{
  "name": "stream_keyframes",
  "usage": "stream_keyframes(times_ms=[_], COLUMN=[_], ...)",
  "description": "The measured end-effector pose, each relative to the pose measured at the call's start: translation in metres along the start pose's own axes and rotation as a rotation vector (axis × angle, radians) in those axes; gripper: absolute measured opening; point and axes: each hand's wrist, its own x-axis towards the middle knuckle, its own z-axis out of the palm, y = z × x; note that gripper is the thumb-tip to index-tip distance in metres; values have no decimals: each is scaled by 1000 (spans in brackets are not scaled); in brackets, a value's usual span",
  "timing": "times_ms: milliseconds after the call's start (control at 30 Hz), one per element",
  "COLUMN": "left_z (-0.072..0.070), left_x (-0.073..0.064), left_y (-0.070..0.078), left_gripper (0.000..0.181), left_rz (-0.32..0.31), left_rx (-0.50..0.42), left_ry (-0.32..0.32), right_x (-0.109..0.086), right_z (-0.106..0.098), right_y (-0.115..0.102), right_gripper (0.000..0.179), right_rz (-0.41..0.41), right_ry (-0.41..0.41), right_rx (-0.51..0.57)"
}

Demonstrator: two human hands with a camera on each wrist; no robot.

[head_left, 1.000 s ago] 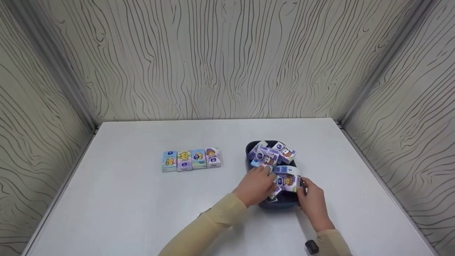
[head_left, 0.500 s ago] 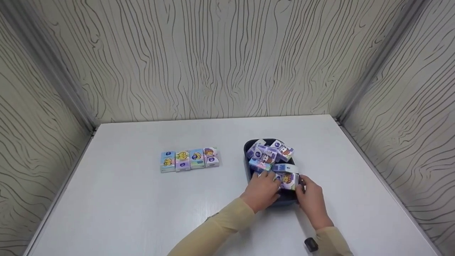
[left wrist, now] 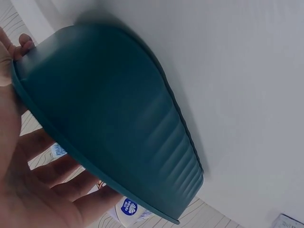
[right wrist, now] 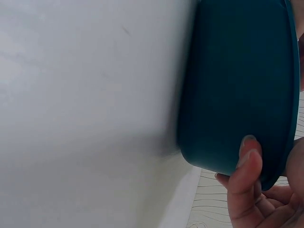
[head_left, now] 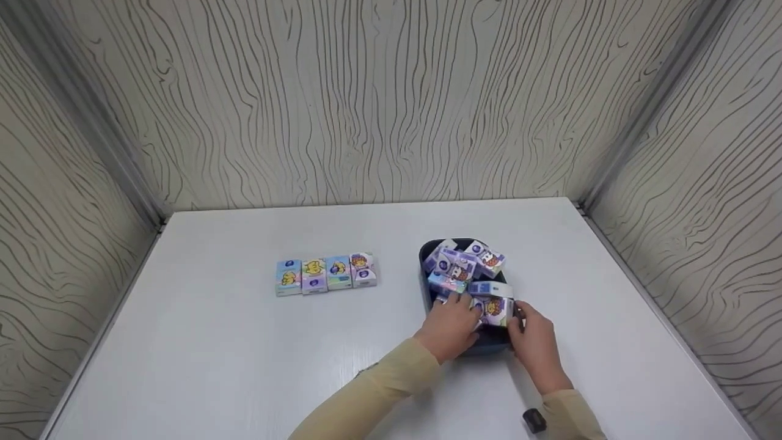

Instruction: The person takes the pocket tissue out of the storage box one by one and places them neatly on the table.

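Observation:
A dark teal plastic bin (head_left: 486, 349), heaped with small tissue packs (head_left: 457, 267) in purple, white and blue, stands right of the table's middle. My left hand (head_left: 449, 327) reaches over the near left part of the bin, fingers curled down on a tissue pack that it mostly covers. In the left wrist view, several fingers (left wrist: 59, 171) pass behind the rim, and the bin's wall (left wrist: 118, 104) hides their grasp. My right hand (head_left: 536, 345) grips the bin's right side at the rim. The right wrist view shows fingertips (right wrist: 249, 159) against the outer wall.
Several tissue packs (head_left: 314, 275) lie side by side in a row on the white table (head_left: 214, 354), left of the bin. Wood-patterned panels (head_left: 366, 104) enclose the back and sides. A small black device (head_left: 534, 420) sits by the right sleeve.
My left hand has drawn slightly nearer to me and to the right within the bin, then stayed put. My right hand keeps its grip on the rim.

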Motion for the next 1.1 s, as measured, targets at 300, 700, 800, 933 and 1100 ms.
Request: stream_keyframes(times_ms=[300,700,800,933,1100], left_z=[-3,-19,-24,-32,-39], left_x=[-1,-4,-7,-10,-15], left_y=[-3,-10,-14,-22,-39], left_gripper=[38,35,33,33,33], left_rz=[2,14,23,15,-17], left_rx=[-34,-84,-83,-96,-121], left_ry=[-25,-5,32,58,95], right_x=[-1,-2,-2,-1,0], right_z=[2,2,2,2,0], right_y=[-1,-1,-1,-1,0], right_gripper=[42,43,43,43,43], right_rz=[-1,14,11,10,14], right_ry=[-2,-8,-8,-7,-8], right_rx=[16,7,7,11,17])
